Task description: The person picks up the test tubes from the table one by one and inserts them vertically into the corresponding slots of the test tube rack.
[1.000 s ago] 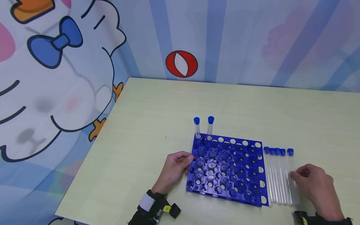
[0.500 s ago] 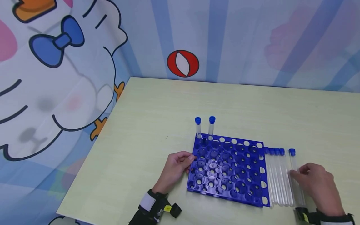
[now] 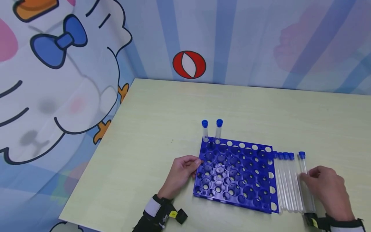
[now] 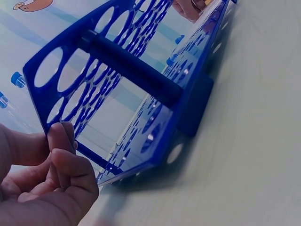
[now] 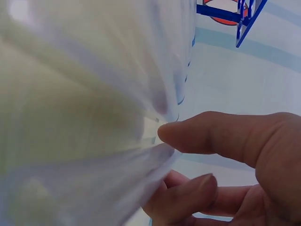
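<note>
A blue two-tier test tube rack (image 3: 236, 174) stands on the table, its left edge pinched between thumb and fingers of my left hand (image 3: 182, 172). In the left wrist view that hand (image 4: 56, 174) holds the upper tier's corner. To the rack's right, my right hand (image 3: 326, 190) pinches a clear blue-capped test tube (image 3: 302, 166), set slightly apart from the others. Close beside it lies a row of several capped test tubes (image 3: 287, 183). Two capped tubes, a left one (image 3: 205, 130) and a right one (image 3: 218, 129), stand upright in the rack's back row. The right wrist view shows blurred tube walls beside the thumb (image 5: 207, 132).
The pale wooden table (image 3: 130, 151) runs back to a blue striped wall (image 3: 240, 42) with a red and white ball printed on it. A cartoon-printed panel (image 3: 72, 96) borders the left side. Both wrists wear black straps.
My right hand has drawn one test tube a little to the right, widening the gap from the row; its cap end sits slightly higher. My left hand keeps its hold on the rack.
</note>
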A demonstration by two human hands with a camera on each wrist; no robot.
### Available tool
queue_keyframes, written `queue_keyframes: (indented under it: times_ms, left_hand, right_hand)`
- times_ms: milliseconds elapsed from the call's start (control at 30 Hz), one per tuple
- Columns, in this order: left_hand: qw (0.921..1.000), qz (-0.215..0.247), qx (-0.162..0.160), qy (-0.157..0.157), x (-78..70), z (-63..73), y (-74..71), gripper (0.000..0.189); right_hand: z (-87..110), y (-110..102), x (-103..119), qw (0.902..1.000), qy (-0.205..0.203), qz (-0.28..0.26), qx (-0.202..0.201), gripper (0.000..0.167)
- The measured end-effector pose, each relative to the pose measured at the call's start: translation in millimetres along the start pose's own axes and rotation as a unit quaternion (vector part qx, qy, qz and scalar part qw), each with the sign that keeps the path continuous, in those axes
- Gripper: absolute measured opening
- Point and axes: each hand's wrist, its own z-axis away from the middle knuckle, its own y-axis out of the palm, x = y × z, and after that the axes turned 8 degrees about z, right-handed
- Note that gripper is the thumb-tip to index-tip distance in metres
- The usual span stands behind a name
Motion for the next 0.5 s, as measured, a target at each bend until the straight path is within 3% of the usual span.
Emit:
queue_keyframes:
  times_ms: [167, 500]
  left_hand:
    - [1.0, 0.0, -0.006, -0.001, 12.0, -5.6, -3.5, 0.023]
    - [0.9999, -0.008, -0.007, 0.003, 14.2, -5.5, -3.9, 0.023]
  right_hand:
    - [-0.3, -3, 2, 1.0, 0.002, -0.004, -0.006, 0.042]
    - [8.4, -9, 3, 0.9993, -0.011, -0.02, -0.03, 0.042]
